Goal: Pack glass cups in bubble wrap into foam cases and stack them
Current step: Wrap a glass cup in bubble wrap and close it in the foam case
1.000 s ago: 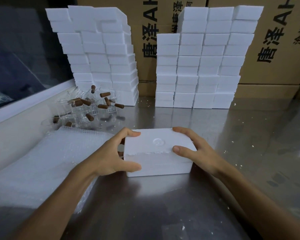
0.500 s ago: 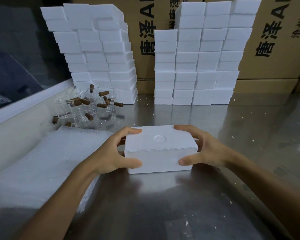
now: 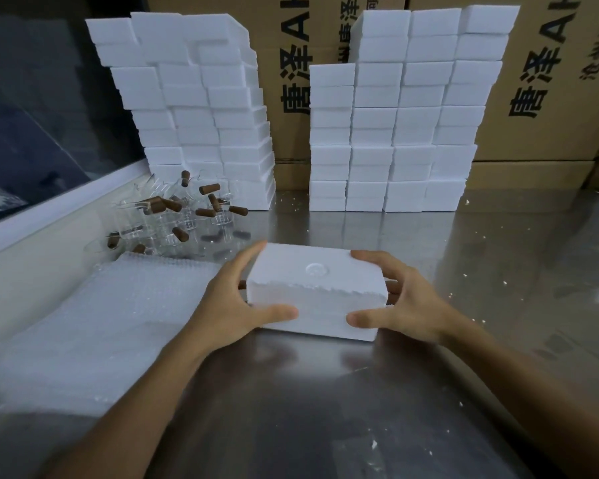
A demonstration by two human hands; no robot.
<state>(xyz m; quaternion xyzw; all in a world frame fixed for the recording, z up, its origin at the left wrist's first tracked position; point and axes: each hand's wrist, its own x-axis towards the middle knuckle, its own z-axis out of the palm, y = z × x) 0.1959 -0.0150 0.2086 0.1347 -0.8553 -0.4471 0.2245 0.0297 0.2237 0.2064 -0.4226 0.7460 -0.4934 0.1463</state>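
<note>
My fingertips wrap behind the foam case (image 3: 317, 292), out of sight; whatever is inside is hidden too. My left hand (image 3: 229, 302) grips its 9 o'clock end and my right hand (image 3: 405, 305) its 3 o'clock end, thumbs on the front. The white closed block with a ragged seam sits on the steel table (image 3: 325, 409), dead centre.

A packing workshop: stacked foam cases (image 3: 388, 140), printed cardboard cartons (image 3: 550, 81), steel worktable (image 3: 325, 409).
</note>
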